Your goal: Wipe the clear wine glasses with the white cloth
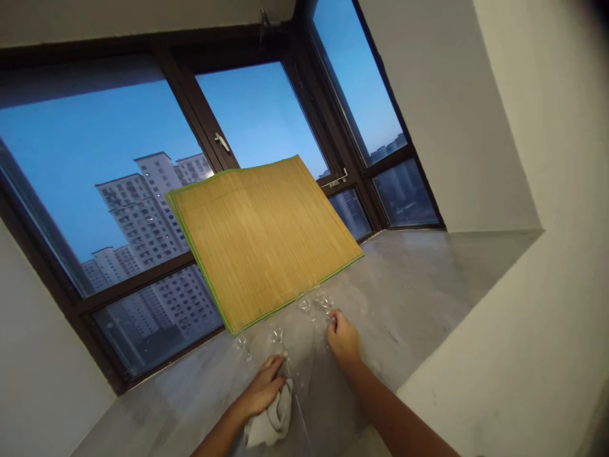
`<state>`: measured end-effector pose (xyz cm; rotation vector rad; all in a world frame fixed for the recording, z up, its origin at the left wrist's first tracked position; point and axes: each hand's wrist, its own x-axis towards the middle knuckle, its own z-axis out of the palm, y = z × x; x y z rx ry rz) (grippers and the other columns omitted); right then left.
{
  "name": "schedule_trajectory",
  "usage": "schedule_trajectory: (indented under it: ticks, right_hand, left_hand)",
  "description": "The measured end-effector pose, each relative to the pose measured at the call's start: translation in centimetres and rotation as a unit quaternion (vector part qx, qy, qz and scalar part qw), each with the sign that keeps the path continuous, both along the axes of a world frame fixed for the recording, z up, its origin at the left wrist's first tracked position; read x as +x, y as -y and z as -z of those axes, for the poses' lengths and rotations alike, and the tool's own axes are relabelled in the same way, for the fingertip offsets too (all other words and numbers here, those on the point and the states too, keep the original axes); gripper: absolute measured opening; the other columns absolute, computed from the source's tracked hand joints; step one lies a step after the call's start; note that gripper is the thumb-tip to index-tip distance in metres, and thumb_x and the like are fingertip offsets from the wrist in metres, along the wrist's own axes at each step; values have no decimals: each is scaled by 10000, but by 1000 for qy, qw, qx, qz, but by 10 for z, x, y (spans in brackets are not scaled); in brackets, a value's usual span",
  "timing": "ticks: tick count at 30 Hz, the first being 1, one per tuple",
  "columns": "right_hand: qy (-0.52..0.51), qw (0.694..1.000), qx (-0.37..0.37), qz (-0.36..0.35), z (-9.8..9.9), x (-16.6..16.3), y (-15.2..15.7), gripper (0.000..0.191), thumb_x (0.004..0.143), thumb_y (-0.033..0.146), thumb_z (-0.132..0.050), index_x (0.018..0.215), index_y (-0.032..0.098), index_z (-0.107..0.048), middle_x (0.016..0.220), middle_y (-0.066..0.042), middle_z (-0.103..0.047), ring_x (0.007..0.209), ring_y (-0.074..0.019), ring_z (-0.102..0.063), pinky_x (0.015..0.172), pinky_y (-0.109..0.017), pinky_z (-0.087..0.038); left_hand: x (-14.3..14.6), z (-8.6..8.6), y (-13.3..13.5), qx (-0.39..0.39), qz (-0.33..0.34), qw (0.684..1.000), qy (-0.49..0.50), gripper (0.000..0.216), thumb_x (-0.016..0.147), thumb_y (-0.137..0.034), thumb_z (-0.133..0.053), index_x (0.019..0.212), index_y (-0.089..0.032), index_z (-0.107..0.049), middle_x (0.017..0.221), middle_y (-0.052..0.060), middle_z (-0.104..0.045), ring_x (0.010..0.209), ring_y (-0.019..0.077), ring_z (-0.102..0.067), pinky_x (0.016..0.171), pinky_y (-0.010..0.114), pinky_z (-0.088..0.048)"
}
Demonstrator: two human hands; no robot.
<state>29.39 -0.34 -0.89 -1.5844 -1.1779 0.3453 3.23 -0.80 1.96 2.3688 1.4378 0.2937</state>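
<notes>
My left hand (264, 387) is closed around a crumpled white cloth (271, 422) and rests low on the grey marble window ledge (419, 285). My right hand (343, 339) sits a little farther in, fingers curled at the stem of a small clear glass (326, 303); whether it grips the stem is hard to tell. Several clear stemmed glasses, such as one (276, 334) near my left hand, stand in a row along the front of a bamboo mat (264, 238) with green edging, which leans against the window.
A dark-framed window (190, 114) with handles runs along the back of the ledge, showing high-rise buildings and dusk sky. White walls (523, 190) close in on the right and at the lower left.
</notes>
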Motion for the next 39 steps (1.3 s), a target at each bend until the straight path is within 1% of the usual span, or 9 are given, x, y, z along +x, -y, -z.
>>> schedule_trajectory:
  ticks: [7,11,13,16,21,24,27,32,39]
  right_hand:
    - [17,1000,13,-1,2,0,-2,234,857,136,-436,1022,206,-586,813,-18,-669,740,-167,-598,619,-256,-284]
    - [23,1000,4,5,1,1,-1,227,862,142,-438,1009,207,-597,853,-25,-680,772,-171,-596,649,-258,-308]
    - [42,999,5,11,-1,2,0,230,852,135,-442,986,202,-616,901,-44,-679,866,-189,-590,687,-261,-330]
    - [90,996,-4,27,-2,4,2,267,822,129,-467,986,181,-671,1013,-99,-662,1035,-241,-539,793,-288,-359]
    - [154,986,-59,25,0,1,-3,357,794,185,-525,1101,184,-707,1243,-173,-585,1171,-328,-473,938,-401,-338]
    - [198,977,-80,9,5,-3,-8,376,811,217,-522,1142,168,-696,1294,-208,-560,1243,-349,-433,1000,-455,-286]
    - [228,969,-96,-10,8,-6,-11,389,813,249,-523,1152,150,-689,1308,-223,-559,1273,-355,-416,1030,-500,-245]
    - [251,962,-97,-38,11,-8,-12,379,810,269,-521,1129,152,-689,1279,-202,-594,1211,-339,-476,1038,-541,-226]
    - [285,945,-76,-139,13,-11,-7,385,806,308,-545,1131,165,-694,1304,-188,-596,1229,-320,-499,1059,-487,-244]
  left_hand:
    - [-3,6,-8,57,-7,998,27,496,746,-203,-449,1211,-173,-618,1262,85,-592,1239,218,-491,1114,335,-325]
    - [8,0,-18,56,-22,998,24,599,736,-219,-493,1329,-177,-568,1430,95,-505,1378,246,-382,1169,367,-256]
    - [14,-1,-23,24,-36,999,4,651,737,-231,-502,1383,-156,-525,1510,105,-429,1428,258,-320,1196,390,-206]
    - [13,2,-26,6,-44,999,-9,628,762,-252,-487,1381,-161,-533,1520,93,-422,1432,247,-325,1208,403,-183]
    - [-34,12,-16,45,-87,995,-35,586,804,-310,-479,1370,-173,-549,1498,82,-453,1420,252,-350,1209,421,-196]
    - [-74,17,-7,61,-129,989,-29,558,819,-322,-463,1357,-213,-565,1486,46,-474,1408,235,-375,1203,404,-228]
    - [-99,25,-3,96,-157,982,-52,567,830,-327,-450,1372,-197,-549,1479,59,-482,1395,242,-396,1201,404,-239]
    - [-104,36,-2,101,-187,976,-51,564,904,-340,-351,1449,-222,-441,1543,54,-379,1436,240,-327,1211,490,-159]
    - [-100,37,0,111,-199,973,-47,536,890,-296,-392,1414,-244,-489,1534,62,-400,1432,234,-335,1204,484,-154]
